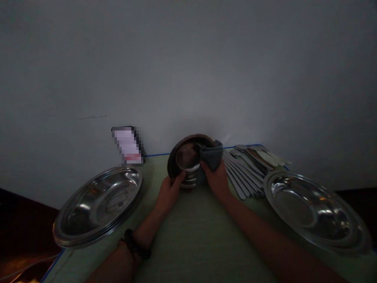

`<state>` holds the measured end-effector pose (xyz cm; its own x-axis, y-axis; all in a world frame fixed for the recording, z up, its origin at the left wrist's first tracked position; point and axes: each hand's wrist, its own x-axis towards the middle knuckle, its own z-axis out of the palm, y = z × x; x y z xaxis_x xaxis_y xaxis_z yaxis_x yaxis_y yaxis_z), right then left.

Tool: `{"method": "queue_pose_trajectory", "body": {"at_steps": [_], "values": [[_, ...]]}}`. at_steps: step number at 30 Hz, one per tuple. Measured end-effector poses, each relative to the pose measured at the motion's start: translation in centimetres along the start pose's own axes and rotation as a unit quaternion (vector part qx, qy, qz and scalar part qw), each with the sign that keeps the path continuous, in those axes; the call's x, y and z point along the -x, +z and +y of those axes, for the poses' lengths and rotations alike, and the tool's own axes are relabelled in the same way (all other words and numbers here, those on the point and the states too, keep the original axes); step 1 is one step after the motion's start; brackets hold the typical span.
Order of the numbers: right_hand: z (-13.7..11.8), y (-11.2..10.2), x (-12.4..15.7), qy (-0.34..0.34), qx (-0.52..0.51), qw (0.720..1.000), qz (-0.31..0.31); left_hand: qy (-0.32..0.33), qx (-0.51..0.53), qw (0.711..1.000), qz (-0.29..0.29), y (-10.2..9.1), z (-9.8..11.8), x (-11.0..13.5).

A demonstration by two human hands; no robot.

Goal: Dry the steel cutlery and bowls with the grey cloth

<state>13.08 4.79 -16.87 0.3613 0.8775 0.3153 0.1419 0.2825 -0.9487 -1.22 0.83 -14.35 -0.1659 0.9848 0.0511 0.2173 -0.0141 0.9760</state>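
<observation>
My left hand (170,193) grips the lower rim of a round steel bowl (185,157) that is tilted up on its edge at the far middle of the table. My right hand (217,179) holds a grey cloth (212,156) pressed against the bowl's right side and inner face. Under the bowl there seem to be more stacked steel bowls (190,181). A dark bead bracelet (134,245) sits on my left wrist.
A stack of oval steel plates (98,204) lies at the left, one large steel plate (315,210) at the right. Several steel spoons and white utensils (250,165) are fanned out behind the right plate. A phone (128,144) leans against the grey wall.
</observation>
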Motion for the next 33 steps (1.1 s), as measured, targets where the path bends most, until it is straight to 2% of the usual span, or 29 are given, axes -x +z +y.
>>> {"method": "queue_pose_trajectory", "body": {"at_steps": [4,8,13,18,22,27,33], "values": [[-0.1,-0.1,0.0,-0.005,-0.034,0.999,0.002,-0.053,0.037,0.998,-0.008,-0.2,-0.4,-0.3],[-0.1,0.0,0.3,-0.041,-0.024,0.998,-0.041,-0.026,0.045,0.999,0.013,0.1,-0.9,-0.4],[0.3,0.1,0.5,-0.085,0.024,0.996,-0.030,-0.043,0.137,0.988,0.050,0.4,-0.8,-0.2],[0.7,0.0,0.3,-0.055,-0.010,0.998,-0.003,-0.059,0.111,0.991,0.041,0.2,-0.9,-0.2],[0.6,-0.1,0.2,-0.101,0.022,0.994,0.017,-0.042,0.077,0.996,0.018,0.2,-0.7,0.1],[0.3,0.2,0.4,-0.165,0.074,0.982,-0.058,-0.067,0.107,0.991,0.052,0.4,-0.6,-0.1],[0.5,0.3,0.8,-0.207,0.104,0.961,-0.149,-0.050,0.141,0.988,0.048,0.5,-1.1,-0.4]]}}
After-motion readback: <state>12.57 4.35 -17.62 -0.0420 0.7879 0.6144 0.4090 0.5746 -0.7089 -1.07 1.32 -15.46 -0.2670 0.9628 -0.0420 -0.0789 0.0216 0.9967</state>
